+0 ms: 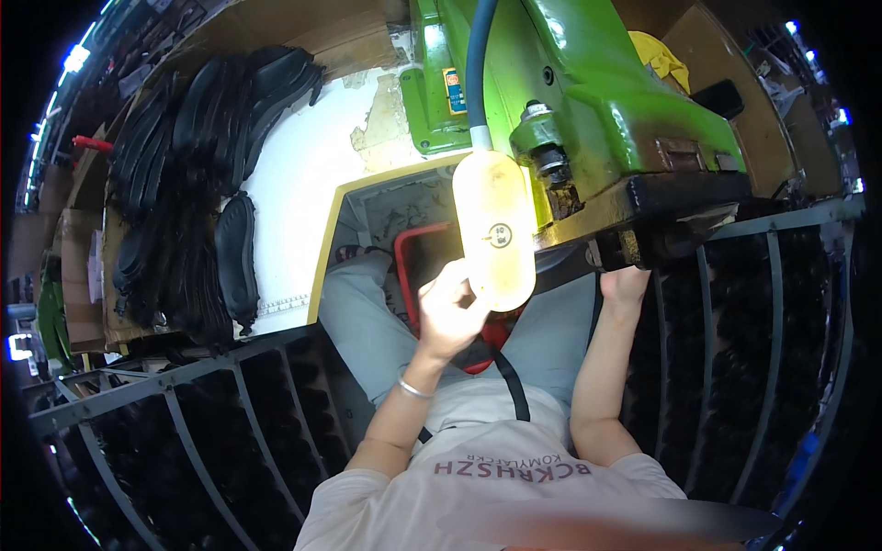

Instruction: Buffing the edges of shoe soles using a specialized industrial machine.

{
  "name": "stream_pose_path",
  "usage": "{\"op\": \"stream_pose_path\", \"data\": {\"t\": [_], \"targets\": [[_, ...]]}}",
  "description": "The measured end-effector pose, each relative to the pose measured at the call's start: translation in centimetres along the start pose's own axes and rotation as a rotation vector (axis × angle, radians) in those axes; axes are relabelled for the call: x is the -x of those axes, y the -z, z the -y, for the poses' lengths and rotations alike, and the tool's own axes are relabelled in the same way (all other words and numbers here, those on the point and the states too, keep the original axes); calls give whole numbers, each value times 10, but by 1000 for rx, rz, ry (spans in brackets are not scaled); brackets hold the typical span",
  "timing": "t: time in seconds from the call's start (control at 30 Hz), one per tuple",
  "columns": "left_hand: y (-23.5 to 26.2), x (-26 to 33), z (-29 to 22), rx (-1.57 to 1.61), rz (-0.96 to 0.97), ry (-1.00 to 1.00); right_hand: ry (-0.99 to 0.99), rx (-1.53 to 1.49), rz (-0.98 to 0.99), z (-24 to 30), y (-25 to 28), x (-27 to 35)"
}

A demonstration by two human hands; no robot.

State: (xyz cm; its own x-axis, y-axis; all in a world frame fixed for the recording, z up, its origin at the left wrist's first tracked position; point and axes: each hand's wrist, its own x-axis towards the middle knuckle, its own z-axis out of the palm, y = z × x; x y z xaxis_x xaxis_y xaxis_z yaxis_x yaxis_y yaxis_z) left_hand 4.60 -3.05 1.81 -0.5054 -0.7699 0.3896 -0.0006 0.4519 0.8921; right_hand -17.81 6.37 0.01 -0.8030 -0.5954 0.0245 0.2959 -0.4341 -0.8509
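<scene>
My left hand point(450, 314) is raised beside the lower end of an oval lamp head point(494, 197). Its fingers are bent together, with the tips partly behind the lamp, so what they hold cannot be made out. A dark curved strip point(562, 269) runs from behind the lamp toward the green machine's head point(634, 119). Under that head, at its right side, is my right hand point(627, 283); only the back of it and the wrist show, with the fingers hidden by dark machine parts.
Black shoe soles point(237, 257) lie heaped on the white tabletop point(308, 184) at the left. The yellow-edged table opening point(329, 248) faces my lap, above a red-rimmed container point(401, 266). Metal racks point(262, 441) with dark contents flank me. A yellow cloth point(660, 57) sits behind the machine.
</scene>
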Motion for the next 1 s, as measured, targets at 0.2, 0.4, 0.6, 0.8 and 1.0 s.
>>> {"op": "stream_pose_path", "data": {"t": [0.2, 0.4, 0.6, 0.8, 1.0], "targets": [[3, -8, 7, 254, -92, 163, 28, -23, 53, 1, -22, 12], [36, -7, 13, 560, -119, 249, 44, 64, 94, -5, -33, 41], [16, -16, 1, 346, -49, 101, 28, 32, 41, 3, -24, 20], [45, -5, 19, 477, -140, 221, -28, 55, 142, -19, -30, 45], [68, 45, 37, 461, -149, 352, -71, 122, 222, -12, -75, 51]]}}
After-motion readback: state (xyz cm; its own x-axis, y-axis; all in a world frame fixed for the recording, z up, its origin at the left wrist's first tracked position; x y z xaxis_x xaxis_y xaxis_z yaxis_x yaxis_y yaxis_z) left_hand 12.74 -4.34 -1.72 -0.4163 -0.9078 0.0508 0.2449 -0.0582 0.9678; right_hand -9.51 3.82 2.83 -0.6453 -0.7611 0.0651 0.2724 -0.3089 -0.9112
